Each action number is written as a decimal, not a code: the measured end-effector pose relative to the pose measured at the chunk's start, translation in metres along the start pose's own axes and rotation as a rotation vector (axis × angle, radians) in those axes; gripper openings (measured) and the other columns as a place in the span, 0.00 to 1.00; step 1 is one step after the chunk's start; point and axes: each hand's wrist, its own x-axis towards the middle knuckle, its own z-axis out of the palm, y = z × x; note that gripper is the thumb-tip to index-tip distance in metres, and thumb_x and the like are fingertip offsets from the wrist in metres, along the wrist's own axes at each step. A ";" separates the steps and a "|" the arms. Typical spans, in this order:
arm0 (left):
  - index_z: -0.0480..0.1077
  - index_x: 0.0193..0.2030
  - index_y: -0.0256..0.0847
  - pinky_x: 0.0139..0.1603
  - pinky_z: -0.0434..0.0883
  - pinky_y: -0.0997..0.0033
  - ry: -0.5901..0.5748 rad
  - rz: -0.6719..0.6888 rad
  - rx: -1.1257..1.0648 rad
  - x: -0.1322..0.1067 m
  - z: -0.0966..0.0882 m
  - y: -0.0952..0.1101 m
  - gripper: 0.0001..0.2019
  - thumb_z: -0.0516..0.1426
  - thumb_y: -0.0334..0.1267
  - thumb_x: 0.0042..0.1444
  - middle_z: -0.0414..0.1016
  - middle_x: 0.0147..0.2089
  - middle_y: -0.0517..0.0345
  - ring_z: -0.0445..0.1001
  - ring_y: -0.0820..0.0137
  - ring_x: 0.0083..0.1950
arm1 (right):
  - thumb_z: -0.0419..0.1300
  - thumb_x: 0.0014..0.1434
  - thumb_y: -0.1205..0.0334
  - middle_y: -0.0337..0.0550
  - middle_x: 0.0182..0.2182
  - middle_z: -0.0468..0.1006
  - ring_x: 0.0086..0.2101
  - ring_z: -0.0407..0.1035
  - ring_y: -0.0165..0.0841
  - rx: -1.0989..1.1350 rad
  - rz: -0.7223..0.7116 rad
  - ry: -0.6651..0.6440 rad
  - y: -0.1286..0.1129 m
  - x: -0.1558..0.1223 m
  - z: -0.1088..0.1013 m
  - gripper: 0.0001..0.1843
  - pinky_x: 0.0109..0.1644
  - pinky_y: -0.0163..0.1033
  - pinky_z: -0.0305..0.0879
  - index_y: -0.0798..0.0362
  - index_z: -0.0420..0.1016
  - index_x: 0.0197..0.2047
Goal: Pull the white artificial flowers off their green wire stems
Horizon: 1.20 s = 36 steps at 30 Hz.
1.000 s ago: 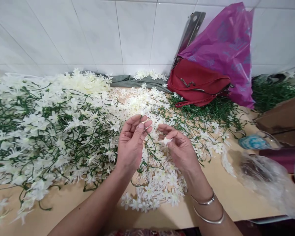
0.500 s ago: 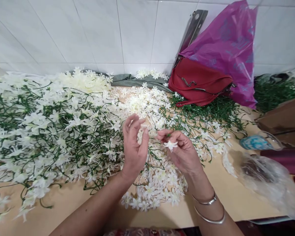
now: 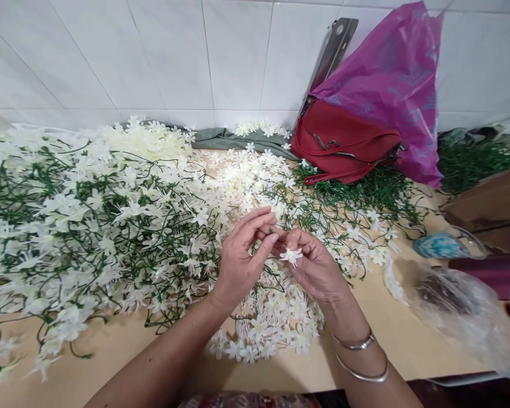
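Note:
A white artificial flower (image 3: 290, 256) is pinched in my right hand (image 3: 317, 266), its petals spread toward me. My left hand (image 3: 246, 255) meets the right one at the fingertips, thumb and fingers closed around a small green stem end (image 3: 271, 230). Fingers hide most of that stem, so how it joins the flower cannot be made out. Beneath both hands lie loose white flower heads (image 3: 276, 323) with thin pale stamens. To the left of my left hand spreads a large heap of white flowers on green stems (image 3: 153, 226).
Green stems (image 3: 378, 192) lie under a red handbag (image 3: 344, 141), with a purple plastic bag (image 3: 391, 85) behind it against the tiled wall (image 3: 161, 56). On the right are a clear plastic bag (image 3: 463, 311), a blue-patterned item (image 3: 442, 246) and a cardboard box (image 3: 488, 209).
My left hand has moved right and closed its fingers at the green stem end beside my right hand. The right hand and its flower have shifted slightly left.

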 end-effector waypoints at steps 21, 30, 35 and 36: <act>0.79 0.43 0.43 0.43 0.81 0.71 -0.109 0.053 0.192 -0.006 -0.005 -0.023 0.03 0.63 0.37 0.66 0.86 0.40 0.58 0.85 0.70 0.40 | 0.82 0.41 0.52 0.36 0.28 0.79 0.31 0.69 0.31 -0.177 0.092 0.308 -0.009 0.006 -0.012 0.16 0.41 0.38 0.67 0.47 0.84 0.31; 0.79 0.45 0.43 0.55 0.81 0.61 -0.122 0.072 0.193 -0.008 -0.001 -0.029 0.05 0.61 0.36 0.67 0.87 0.42 0.56 0.85 0.67 0.43 | 0.81 0.40 0.48 0.35 0.26 0.78 0.28 0.69 0.29 -0.260 0.186 0.316 -0.015 0.006 -0.017 0.20 0.38 0.37 0.67 0.49 0.82 0.31; 0.80 0.44 0.42 0.57 0.80 0.61 -0.135 0.120 0.200 -0.008 -0.002 -0.030 0.03 0.63 0.35 0.66 0.87 0.40 0.58 0.85 0.69 0.41 | 0.81 0.39 0.47 0.34 0.25 0.76 0.27 0.69 0.29 -0.283 0.224 0.298 -0.015 0.007 -0.017 0.22 0.35 0.37 0.67 0.50 0.80 0.30; 0.80 0.44 0.42 0.59 0.80 0.61 -0.141 0.131 0.196 -0.008 -0.002 -0.030 0.03 0.63 0.35 0.66 0.87 0.40 0.58 0.85 0.69 0.40 | 0.81 0.40 0.47 0.34 0.25 0.76 0.27 0.69 0.28 -0.283 0.235 0.285 -0.015 0.007 -0.017 0.21 0.35 0.37 0.66 0.50 0.80 0.30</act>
